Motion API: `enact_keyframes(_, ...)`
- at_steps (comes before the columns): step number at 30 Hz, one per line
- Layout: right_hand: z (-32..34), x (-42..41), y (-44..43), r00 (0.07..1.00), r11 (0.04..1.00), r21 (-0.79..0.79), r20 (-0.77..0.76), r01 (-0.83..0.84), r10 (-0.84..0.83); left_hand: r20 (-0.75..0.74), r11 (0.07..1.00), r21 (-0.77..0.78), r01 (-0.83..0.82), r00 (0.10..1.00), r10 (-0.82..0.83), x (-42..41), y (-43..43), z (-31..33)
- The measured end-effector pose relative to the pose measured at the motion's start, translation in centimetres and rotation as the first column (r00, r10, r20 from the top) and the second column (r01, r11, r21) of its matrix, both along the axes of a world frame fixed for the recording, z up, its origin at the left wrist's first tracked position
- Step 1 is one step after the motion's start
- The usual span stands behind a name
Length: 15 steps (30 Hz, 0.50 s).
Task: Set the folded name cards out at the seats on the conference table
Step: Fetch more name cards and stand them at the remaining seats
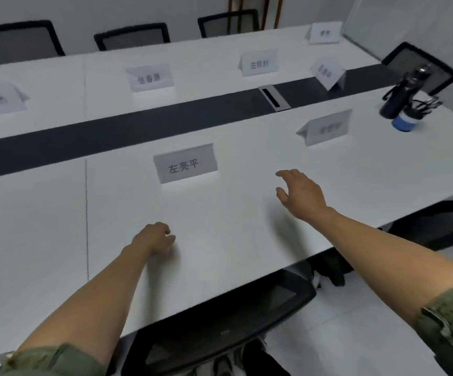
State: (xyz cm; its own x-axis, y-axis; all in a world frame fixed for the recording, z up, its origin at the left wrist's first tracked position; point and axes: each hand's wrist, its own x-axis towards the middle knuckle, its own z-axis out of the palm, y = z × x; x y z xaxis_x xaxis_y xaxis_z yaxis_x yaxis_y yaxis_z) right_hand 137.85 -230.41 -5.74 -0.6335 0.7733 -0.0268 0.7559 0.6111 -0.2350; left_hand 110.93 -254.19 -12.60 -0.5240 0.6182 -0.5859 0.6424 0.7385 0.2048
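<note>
You had bare counter [219, 226] under both hands; the nearest name card [185, 163] stood ahead, and a dark bottle [399, 96] blocked the far right.

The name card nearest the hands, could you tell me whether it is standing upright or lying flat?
Upright. The name card stands on the white table, printed face toward the camera, casting a shadow at its base; neither hand touches it.

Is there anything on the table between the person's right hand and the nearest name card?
Nothing visible. The right hand hovers open, to the right of the nearest name card, with only bare white table between them. The left hand is loosely curled nearer the table's edge, also off that path.
</note>
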Motion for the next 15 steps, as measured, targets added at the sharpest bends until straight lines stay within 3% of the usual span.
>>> enact_keyframes(6, 5.3, 13.2, -2.1, 0.988, 0.988, -0.005, -0.003, 0.154, -0.154, -0.115, 0.935, 0.157, 0.318, 0.946, -0.302, 10.6, 6.1, 8.3)
enact_keyframes(10, 7.2, 24.0, -3.3, 0.959, 0.958, -0.048, 0.045, 0.283, -0.281, -0.154, 0.838, 0.263, 0.478, 0.878, -0.453, 20.1, 10.4, 12.5)
enact_keyframes(15, 8.3, 38.2, -4.3, 0.882, 0.879, -0.073, 0.051, 0.47, -0.468, -0.215, 0.703, 0.28, 0.654, 0.756, -0.618, 32.5, 15.1, 15.7)
